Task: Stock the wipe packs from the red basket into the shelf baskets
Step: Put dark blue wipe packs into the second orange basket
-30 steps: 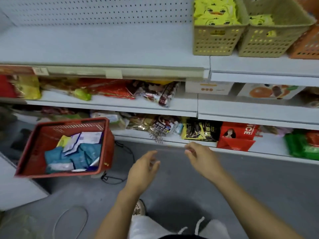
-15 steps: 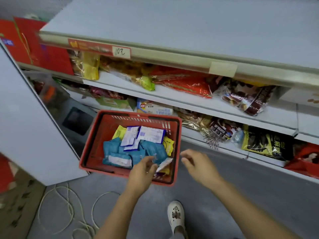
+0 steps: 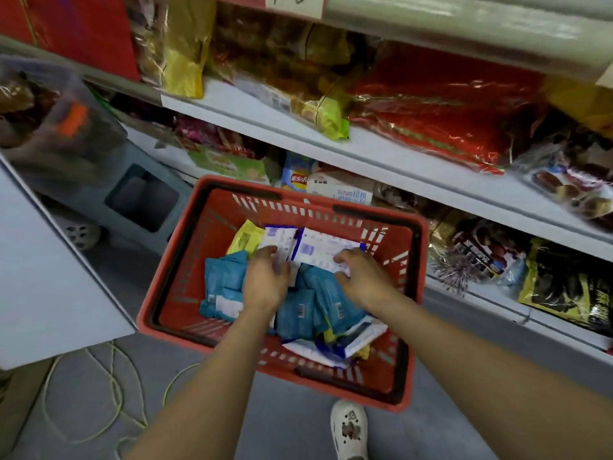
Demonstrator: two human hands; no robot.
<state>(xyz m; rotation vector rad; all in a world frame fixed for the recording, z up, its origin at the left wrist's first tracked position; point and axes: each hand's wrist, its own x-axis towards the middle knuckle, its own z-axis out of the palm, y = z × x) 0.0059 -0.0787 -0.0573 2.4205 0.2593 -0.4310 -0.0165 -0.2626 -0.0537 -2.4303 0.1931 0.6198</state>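
Shelf tag: far beyond both hands, a handwritten number cut by the frame edge; only "10" shows.
Chip bag: just past the left hand, round red-and-yellow logo, characters too small to read.
Wide white pack: at the fingertips of the right hand, blue barcode at its left end, print blurred.
Narrow white pack: at the left hand's fingertips, small blue barcode, digits illegible.
Yellow pack: beyond-left of the left hand, dark code block, unreadable.
Teal pack: between the wrists, barcode only.
Dark snack bag: well right of the right hand, white Chinese characters, not legible.
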